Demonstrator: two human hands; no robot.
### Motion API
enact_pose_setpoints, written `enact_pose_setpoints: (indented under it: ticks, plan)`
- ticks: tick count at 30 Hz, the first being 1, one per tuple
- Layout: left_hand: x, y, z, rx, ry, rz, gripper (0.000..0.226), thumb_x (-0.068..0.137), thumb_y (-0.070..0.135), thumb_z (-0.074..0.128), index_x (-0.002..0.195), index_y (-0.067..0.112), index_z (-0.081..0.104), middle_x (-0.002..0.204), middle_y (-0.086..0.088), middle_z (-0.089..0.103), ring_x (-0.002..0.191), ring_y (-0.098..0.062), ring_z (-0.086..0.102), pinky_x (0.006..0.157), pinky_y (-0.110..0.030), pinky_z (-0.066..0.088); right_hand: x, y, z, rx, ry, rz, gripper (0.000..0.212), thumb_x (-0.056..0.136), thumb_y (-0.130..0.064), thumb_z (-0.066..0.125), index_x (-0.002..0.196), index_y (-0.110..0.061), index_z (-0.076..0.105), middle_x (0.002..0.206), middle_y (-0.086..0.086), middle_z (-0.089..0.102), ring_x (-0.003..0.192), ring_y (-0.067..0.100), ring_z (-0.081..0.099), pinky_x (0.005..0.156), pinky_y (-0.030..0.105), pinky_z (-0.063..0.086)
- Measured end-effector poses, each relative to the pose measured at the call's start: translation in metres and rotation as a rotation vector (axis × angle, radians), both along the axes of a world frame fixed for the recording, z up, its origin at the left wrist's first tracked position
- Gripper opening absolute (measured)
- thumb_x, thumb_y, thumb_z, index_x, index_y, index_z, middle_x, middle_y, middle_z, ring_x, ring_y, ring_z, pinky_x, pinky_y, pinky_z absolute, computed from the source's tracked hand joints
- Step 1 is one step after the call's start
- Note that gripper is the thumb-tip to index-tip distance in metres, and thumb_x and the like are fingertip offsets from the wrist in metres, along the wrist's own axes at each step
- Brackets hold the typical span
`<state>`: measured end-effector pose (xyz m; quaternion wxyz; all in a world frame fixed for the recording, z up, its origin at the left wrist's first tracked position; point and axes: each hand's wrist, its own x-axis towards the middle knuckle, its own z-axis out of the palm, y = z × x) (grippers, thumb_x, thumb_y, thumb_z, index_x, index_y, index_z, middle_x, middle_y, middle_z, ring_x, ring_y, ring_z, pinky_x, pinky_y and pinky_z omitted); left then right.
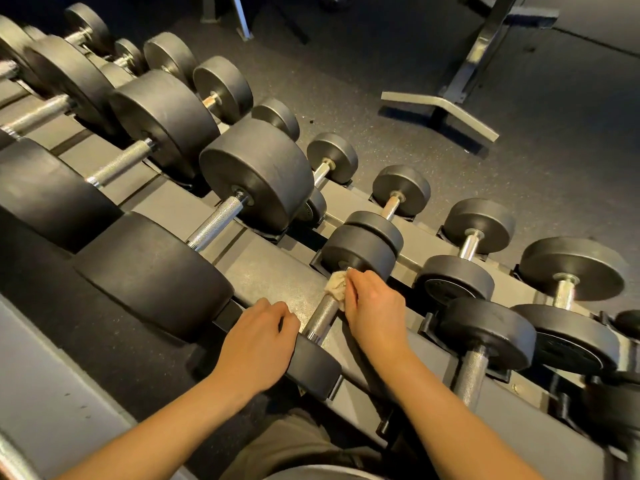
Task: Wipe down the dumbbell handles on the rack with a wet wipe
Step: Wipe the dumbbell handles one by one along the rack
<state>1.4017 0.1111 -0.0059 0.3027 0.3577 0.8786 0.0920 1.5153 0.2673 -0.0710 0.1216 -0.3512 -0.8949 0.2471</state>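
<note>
Your right hand [375, 306] is clamped on the wet wipe [336, 285], a crumpled beige wad. It presses the wipe against the knurled handle [321, 315] of the small dumbbell [358, 252] on the rack [273, 275] directly in front of you. The wipe sits at the far end of that handle, touching the inner face of the dumbbell's far head, and the rest of the bar towards you shows bare steel. Your left hand [258, 344] lies on the dumbbell's near head [315, 368], with its fingers bent over the head's top edge, just beside the near end of the handle.

Left of this dumbbell a much larger dumbbell [152, 271] lies on the same tier. Right of it is a slightly thicker dumbbell [486, 332], close but not touching. Beyond its far head a lower tier carries a row of smaller dumbbells [401, 188]. Well beyond the dumbbell, the grey foot of a metal frame [440, 112] rests on the dark speckled floor [346, 81].
</note>
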Motion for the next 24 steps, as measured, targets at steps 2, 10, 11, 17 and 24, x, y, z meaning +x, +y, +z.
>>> enact_pose_setpoints:
  ticks: [2,10,11,17,24]
  plan:
    - [-0.002,0.001,0.0,0.009,-0.038,0.013,0.028,0.105,0.031,0.037,0.092,0.021,0.06,0.09,0.003,0.052,0.083,-0.014,0.052,0.074,-0.035,0.048,-0.002,-0.004,0.0,0.061,-0.103,0.027,0.027,0.094,-0.023,0.071,0.118,-0.012,0.066,0.093,0.005,0.065,0.071,0.022,0.068,0.059,0.036,0.059]
    - [-0.023,0.038,-0.001,0.041,-0.126,0.01,0.02,0.096,0.048,0.06,0.09,0.029,0.061,0.078,0.004,0.064,0.072,-0.007,0.06,0.065,-0.026,0.046,0.01,-0.016,0.012,-0.025,-0.103,0.017,0.029,0.102,-0.029,0.055,0.128,-0.02,0.061,0.097,-0.002,0.061,0.077,0.013,0.061,0.064,0.023,0.049]
    - [-0.024,0.047,-0.001,0.098,-0.187,0.045,0.016,0.094,0.045,0.065,0.097,0.03,0.061,0.08,0.005,0.065,0.075,-0.007,0.061,0.067,-0.026,0.048,0.009,-0.016,0.015,-0.074,-0.063,-0.014,0.023,0.101,-0.026,0.057,0.123,-0.02,0.063,0.096,-0.003,0.063,0.078,0.012,0.062,0.067,0.022,0.049]
    - [-0.028,0.08,-0.022,0.233,-0.461,0.169,0.014,0.088,0.03,0.078,0.099,0.031,0.069,0.077,-0.004,0.068,0.074,-0.017,0.067,0.076,-0.038,0.06,0.001,-0.01,0.016,-0.373,0.161,-0.352,0.007,0.097,-0.028,0.065,0.102,-0.023,0.066,0.082,-0.011,0.066,0.075,0.006,0.062,0.069,0.032,0.057]
    - [-0.031,0.096,-0.032,0.249,-0.403,0.259,0.008,0.091,0.026,0.074,0.086,0.022,0.07,0.068,0.005,0.065,0.068,-0.011,0.063,0.065,-0.025,0.046,-0.009,-0.017,0.019,-0.002,-0.168,-0.074,0.02,0.092,-0.024,0.071,0.111,-0.018,0.068,0.087,0.001,0.061,0.065,0.016,0.062,0.056,0.027,0.051]
